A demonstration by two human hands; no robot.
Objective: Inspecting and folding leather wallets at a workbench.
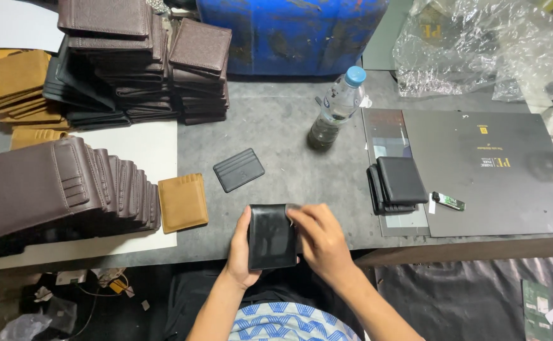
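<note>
At table's near edge, both hands' fingers (pixel 302 215) grip black wallet (pixel 271 237).

Black leather wallet (pixel 271 237), folded shut (glossy), upright at table's near edge.

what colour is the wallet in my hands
Black: the wallet, held by both hands, shows best in the head view.

Stacks of dark brown wallets (pixel 144 57) are sitting at eleven o'clock. A blue-capped plastic bottle (pixel 336 107) is standing at twelve, a black card holder (pixel 239 169) lying just below it.
</note>
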